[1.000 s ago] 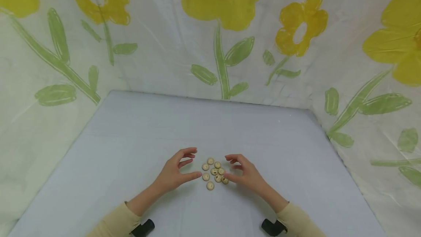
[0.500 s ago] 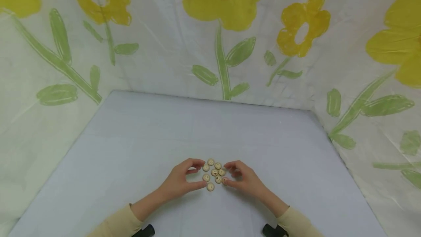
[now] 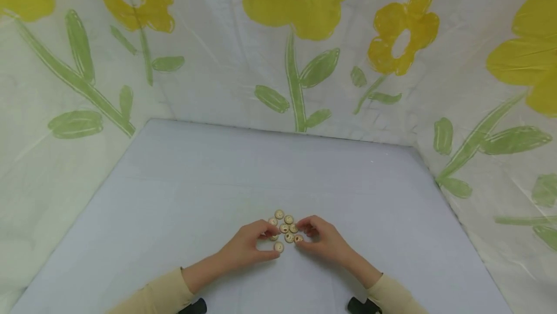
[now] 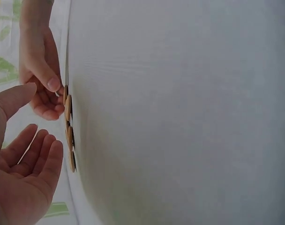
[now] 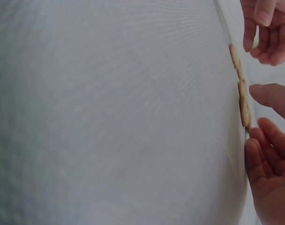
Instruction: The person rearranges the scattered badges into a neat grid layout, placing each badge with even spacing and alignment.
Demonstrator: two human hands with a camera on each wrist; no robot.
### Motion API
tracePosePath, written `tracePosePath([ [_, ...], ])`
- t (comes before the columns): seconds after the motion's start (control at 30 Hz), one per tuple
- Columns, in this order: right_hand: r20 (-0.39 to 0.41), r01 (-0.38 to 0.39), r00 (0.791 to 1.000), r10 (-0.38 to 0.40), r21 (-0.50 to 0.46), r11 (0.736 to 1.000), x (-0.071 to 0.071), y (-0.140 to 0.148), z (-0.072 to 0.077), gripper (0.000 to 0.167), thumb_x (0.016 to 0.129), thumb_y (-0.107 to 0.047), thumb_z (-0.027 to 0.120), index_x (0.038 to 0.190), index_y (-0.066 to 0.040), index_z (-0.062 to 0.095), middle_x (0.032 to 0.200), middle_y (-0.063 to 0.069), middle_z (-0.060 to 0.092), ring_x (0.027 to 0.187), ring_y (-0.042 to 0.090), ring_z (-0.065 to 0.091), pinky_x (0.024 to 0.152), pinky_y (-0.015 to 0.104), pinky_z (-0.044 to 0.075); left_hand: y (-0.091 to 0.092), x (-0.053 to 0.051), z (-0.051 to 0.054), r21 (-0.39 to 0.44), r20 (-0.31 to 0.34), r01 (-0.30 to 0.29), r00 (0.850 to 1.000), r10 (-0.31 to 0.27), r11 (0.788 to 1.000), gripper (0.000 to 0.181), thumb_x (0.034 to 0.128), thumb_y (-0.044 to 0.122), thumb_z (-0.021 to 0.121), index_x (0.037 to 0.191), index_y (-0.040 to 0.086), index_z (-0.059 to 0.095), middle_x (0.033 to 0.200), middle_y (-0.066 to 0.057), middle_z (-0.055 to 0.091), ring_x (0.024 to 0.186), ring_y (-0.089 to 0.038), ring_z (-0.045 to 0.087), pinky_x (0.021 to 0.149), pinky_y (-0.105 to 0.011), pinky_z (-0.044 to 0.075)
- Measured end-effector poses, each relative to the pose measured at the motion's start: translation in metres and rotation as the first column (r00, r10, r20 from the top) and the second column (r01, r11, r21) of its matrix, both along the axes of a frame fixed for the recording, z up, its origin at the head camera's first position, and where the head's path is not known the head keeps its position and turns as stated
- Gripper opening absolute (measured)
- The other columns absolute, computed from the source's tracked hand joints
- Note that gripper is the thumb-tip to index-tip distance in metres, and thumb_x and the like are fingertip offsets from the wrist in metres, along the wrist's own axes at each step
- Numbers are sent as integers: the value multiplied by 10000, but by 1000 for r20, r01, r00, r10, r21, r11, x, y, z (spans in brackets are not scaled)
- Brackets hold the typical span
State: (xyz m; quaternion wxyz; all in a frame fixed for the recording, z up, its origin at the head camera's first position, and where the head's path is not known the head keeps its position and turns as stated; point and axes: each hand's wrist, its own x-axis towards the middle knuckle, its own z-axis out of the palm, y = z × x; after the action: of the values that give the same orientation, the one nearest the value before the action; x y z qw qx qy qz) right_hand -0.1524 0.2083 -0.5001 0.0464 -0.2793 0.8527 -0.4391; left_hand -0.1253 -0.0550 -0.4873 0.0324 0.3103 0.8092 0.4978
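Several small round wooden discs (image 3: 289,238) with dark marks lie in a loose cluster on the pale table. My left hand (image 3: 247,245) is at the cluster's left side, thumb and fingers apart, with the nearest disc (image 3: 279,247) between their tips. Its fingers partly cover another disc. On the right, my right hand (image 3: 327,240) curves loosely beside the cluster, its thumb tip close to the rightmost disc (image 3: 298,239); contact is unclear. In the left wrist view the discs (image 4: 70,140) appear edge-on beyond the left hand (image 4: 27,176). The right wrist view shows the right hand (image 5: 273,173) holding nothing.
A pale cloth-covered table (image 3: 209,169) extends around the hands. Behind and beside it hangs a white sheet (image 3: 209,72) painted with yellow flowers and green leaves. Dark wrist cameras (image 3: 363,305) sit near both sleeves.
The left hand has come in from the left and down to the near discs, its fingers now over part of the cluster. The right hand has shifted slightly nearer; the discs look unmoved.
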Motion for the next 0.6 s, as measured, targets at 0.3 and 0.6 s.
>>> tracePosePath([
  [0.3,-1,-3,1000,3,34,999,1,-1,1,328,799,-155,808,1078,-95,645,1023,-25,667,878,125,585,788,264,506,2,1,-4,-59,-43,59,997,-62,996,296,806,138,791,1048,58,641,996,-17,647,923,-136,602,841,-281,499],
  [0.6,-24,-4,1000,5,51,999,1,-1,1,309,787,-147,815,1047,-102,654,977,-64,639,857,112,568,772,252,498,4,0,-4,-148,-15,89,996,-92,985,247,813,102,777,1027,74,658,950,19,618,883,-103,572,814,-236,484],
])
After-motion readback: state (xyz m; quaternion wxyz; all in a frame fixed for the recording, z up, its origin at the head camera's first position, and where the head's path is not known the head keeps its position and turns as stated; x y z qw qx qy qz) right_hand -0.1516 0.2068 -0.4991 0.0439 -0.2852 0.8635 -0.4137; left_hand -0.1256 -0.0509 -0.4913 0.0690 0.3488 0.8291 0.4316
